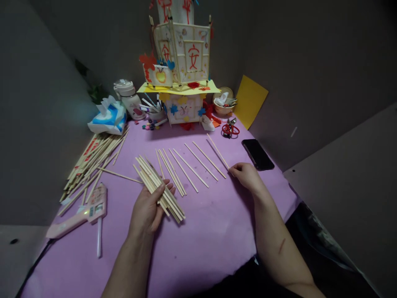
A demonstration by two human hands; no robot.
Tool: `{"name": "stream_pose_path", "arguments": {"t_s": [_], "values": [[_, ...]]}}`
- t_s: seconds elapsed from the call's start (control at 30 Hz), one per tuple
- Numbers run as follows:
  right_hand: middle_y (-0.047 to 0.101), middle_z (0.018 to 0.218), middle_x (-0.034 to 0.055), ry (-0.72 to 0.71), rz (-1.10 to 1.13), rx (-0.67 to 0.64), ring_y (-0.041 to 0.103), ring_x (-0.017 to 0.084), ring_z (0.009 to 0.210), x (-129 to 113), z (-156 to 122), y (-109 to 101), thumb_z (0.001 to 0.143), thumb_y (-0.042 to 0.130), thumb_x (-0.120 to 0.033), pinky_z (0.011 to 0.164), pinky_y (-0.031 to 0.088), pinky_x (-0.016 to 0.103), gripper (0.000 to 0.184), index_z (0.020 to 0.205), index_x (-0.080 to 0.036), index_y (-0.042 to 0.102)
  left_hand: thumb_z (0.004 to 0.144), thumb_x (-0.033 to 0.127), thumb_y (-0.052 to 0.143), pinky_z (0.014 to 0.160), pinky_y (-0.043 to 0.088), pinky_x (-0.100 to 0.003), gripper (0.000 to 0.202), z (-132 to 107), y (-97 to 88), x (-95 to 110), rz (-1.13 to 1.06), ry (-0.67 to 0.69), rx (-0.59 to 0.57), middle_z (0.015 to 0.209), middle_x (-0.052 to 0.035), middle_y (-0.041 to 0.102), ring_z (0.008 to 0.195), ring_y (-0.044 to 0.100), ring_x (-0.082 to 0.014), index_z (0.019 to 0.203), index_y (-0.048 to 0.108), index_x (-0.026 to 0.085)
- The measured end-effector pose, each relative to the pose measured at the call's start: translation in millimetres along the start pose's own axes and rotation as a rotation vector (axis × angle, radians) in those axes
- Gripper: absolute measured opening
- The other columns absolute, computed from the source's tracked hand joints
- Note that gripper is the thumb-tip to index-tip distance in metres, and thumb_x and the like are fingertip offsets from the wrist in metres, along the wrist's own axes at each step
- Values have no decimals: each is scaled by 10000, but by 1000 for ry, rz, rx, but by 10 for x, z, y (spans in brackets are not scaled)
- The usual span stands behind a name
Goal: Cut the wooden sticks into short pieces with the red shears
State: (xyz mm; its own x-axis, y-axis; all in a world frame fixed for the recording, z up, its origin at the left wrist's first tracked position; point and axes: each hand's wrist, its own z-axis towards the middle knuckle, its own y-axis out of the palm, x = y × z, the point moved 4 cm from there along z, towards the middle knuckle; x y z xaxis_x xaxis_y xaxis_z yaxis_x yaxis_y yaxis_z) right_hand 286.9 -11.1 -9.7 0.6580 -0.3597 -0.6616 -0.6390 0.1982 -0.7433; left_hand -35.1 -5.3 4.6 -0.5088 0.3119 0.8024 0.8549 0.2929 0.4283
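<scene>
A bundle of thin wooden sticks (pixel 158 188) lies across the palm of my left hand (pixel 151 203), thumb pressed over it. My right hand (pixel 246 176) pinches the near end of a single wooden stick (pixel 218 152), whose far end points away toward the back of the table. Between the hands, several loose sticks (pixel 189 167) are laid side by side on the purple tablecloth (pixel 211 231), all slanting the same way. One more stick (pixel 119 175) lies just left of the bundle, its end hidden by my left hand or the bundle.
A pink glue gun (pixel 83 215) and a pile of sticks (pixel 93 165) lie at left. Tissues (pixel 109 118), a bottle (pixel 130 101) and a decorated paper tower (pixel 192 58) stand behind. Red-handled scissors (pixel 230 130), a bowl (pixel 223 109), yellow card (pixel 250 101) and a phone (pixel 258 154) are at right.
</scene>
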Motion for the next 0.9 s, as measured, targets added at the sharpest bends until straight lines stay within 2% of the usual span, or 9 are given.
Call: {"name": "stream_pose_path", "arguments": {"t_s": [0.1, 0.23, 0.5, 0.7, 0.83, 0.9], "values": [[634, 641, 12, -21, 98, -24, 518, 136, 602, 14, 6, 13, 770, 558, -350, 584, 335, 261, 235, 675, -168, 671, 797, -3, 600, 758, 619, -299, 189, 1, 6, 3, -2, 0, -2, 914, -87, 690, 756, 698, -148, 938, 618, 122], [638, 641, 11, -24, 111, -22, 515, 135, 593, 27, 9, 22, 774, 552, -351, 588, 339, 263, 238, 671, -168, 664, 796, -6, 599, 735, 620, -291, 193, 5, 5, -2, -6, -2, -5, 920, -93, 686, 754, 700, -152, 947, 616, 113], [707, 772, 56, -114, -41, 146, 603, 189, 742, -132, 4, 102, 807, 560, -334, 696, 379, 290, 216, 769, -188, 713, 784, -2, 609, 739, 621, -316, 220, 6, -30, 33, -28, 11, 0, 910, -80, 687, 751, 700, -157, 961, 605, 128], [696, 795, 74, -173, -156, 152, 591, 211, 750, -175, 0, 197, 815, 579, -357, 700, 381, 318, 213, 773, -185, 697, 780, 11, 616, 773, 609, -329, 226, 37, -71, 72, -64, 37, 19, 899, -70, 690, 757, 701, -152, 964, 577, 136], [672, 806, 71, -229, 35, 239, 581, 200, 744, -271, -89, 179, 809, 596, -413, 721, 409, 326, 262, 829, -169, 690, 759, 47, 660, 749, 600, -320, 278, 1, -37, 28, -62, 27, -29, 911, -67, 693, 765, 700, -161, 996, 554, 145], [662, 778, 56, -238, 248, 129, 579, 182, 705, -403, -187, 271, 809, 599, -427, 695, 425, 314, 273, 840, -169, 683, 746, 83, 691, 745, 595, -322, 306, -47, 12, -11, -43, 22, -77, 912, -58, 692, 758, 696, -161, 1008, 547, 152]]}}
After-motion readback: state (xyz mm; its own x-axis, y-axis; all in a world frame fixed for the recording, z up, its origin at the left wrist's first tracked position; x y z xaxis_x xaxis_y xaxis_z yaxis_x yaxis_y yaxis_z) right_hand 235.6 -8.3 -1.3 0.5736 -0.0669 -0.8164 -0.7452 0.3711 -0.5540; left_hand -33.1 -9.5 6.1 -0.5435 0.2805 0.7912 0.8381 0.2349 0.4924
